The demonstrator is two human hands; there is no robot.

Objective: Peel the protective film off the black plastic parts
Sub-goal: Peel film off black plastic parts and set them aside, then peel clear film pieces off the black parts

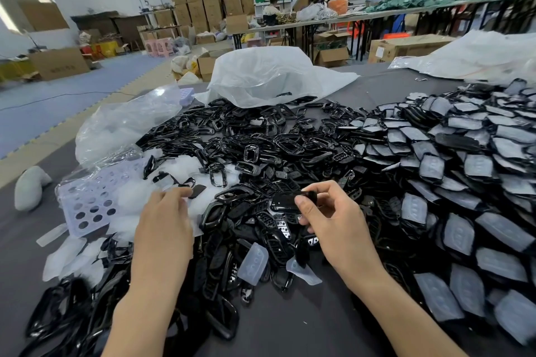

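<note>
My right hand point(333, 220) pinches a glossy black plastic part point(284, 202) between thumb and fingers, just above the heap of bare black parts point(261, 148). My left hand point(164, 223) reaches forward to the left with its fingers loosely extended over a heap of peeled clear film point(130, 200). A blurred film piece point(167, 182) lies just beyond its fingertips, and I cannot tell whether they touch. To the right lies a big pile of black parts covered in cloudy film point(464, 182).
A purple perforated tray point(87, 206) lies under the film at the left. A clear bag point(124, 124) and a white bag point(269, 75) sit at the back of the grey table point(290, 327). Loose film pieces point(256, 264) lie near me. People work at far benches.
</note>
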